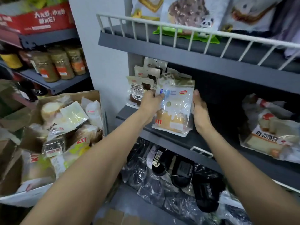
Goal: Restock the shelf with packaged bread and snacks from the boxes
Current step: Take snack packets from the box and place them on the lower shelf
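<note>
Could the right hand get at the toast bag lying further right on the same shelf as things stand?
Probably yes. The right hand is open against the bread pack, and only bare dark shelf separates it from the toast bag.

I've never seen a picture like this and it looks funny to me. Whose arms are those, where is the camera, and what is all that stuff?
The camera sits on a person's head and looks forward and down, so you see their own two arms reaching out. There is no machine here, just bare hands. The left hand grips a clear bread packet at its left edge, and the right hand lies flat against its right side. The packet stands on a dark grey shelf. Behind it stand more packets with dark cake inside. On the left is a cardboard box full of bread bags waiting to go up. Further right on the shelf lies another bread bag. Below are black sandals in plastic.
</note>
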A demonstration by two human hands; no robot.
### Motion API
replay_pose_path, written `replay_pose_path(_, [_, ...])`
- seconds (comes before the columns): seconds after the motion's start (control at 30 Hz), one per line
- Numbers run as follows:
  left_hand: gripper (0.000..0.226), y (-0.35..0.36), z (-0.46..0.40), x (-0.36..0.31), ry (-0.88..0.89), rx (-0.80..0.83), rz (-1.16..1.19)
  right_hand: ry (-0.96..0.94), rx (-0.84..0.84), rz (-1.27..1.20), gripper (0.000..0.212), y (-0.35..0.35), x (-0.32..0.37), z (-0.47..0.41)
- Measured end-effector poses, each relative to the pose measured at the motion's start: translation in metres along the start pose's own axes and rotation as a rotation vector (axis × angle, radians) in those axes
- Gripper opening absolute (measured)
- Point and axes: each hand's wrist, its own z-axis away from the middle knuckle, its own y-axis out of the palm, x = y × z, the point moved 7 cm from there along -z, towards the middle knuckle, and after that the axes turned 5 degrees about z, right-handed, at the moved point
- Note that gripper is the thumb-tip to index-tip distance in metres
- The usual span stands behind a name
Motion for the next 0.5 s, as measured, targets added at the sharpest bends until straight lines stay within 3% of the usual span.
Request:
replay_pose_path(0.1, [0.017, 0.04, 0.0, 0.0, 0.006, 0.022, 0.002, 0.044, 0.029, -0.081, 0.033, -0.024, -0.007, 0.007])
replay_pose_path(0.17, [0.019, 0.061, -0.004, -0.001, 0.041, 0.027, -0.029, -0.013, -0.025, -0.008, 0.011, -0.047, -0.008, 0.002])
replay_pose_path(0.2, [0.018, 0.073, -0.007, -0.003, 0.083, 0.042, -0.085, -0.048, -0.072, 0.051, 0.01, -0.059, -0.008, -0.001])
replay_pose_path(0.23, [0.021, 0.083, -0.01, -0.007, 0.158, 0.041, -0.248, -0.072, -0.131, 0.106, 0.01, -0.072, -0.011, -0.006])
replay_pose_path(0.33, [0.049, 0.108, -0.012, -0.024, 0.546, -0.075, -1.038, -0.056, -0.358, 0.211, 0.016, -0.106, -0.024, -0.018])
replay_pose_path(0.4, [0.067, 0.114, -0.012, -0.028, 0.724, -0.111, -1.236, -0.07, -0.485, 0.315, 0.027, -0.121, -0.028, -0.026])
replay_pose_path(0.5, [0.081, 0.112, -0.033, -0.015, 0.762, -0.051, -1.4, -0.052, -0.503, 0.442, 0.035, -0.124, -0.03, -0.047])
